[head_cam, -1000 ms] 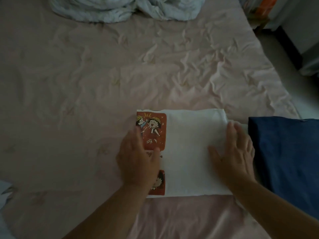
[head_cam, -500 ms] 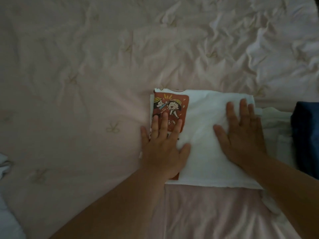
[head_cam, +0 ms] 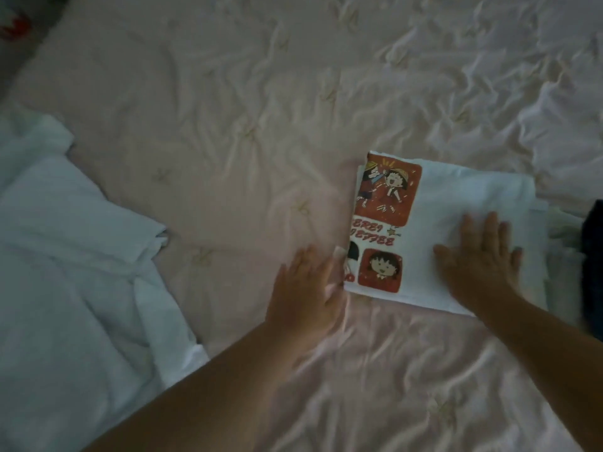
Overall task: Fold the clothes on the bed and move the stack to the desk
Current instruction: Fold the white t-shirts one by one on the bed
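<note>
A folded white T-shirt point(head_cam: 463, 203) with a red cartoon print lies on the pink bed sheet point(head_cam: 228, 141), right of centre. My right hand point(head_cam: 483, 259) presses flat on its right half, fingers straight. My left hand point(head_cam: 306, 285) lies flat on the sheet just left of the shirt's near left corner, its thumb side touching the edge. A dark blue folded garment point(head_cam: 592, 252) shows at the right edge, beside the shirt. An unfolded white garment point(head_cam: 65, 272) lies spread at the left.
The wrinkled pink sheet covers the bed all around. A dark strip of floor with something red point(head_cam: 13, 26) shows at the top left corner. More white cloth point(head_cam: 561, 230) sticks out between the shirt and the blue garment.
My left hand has slid off the cartoon print to the sheet at the shirt's left edge. The view has swung left, bringing the unfolded white garment into sight.
</note>
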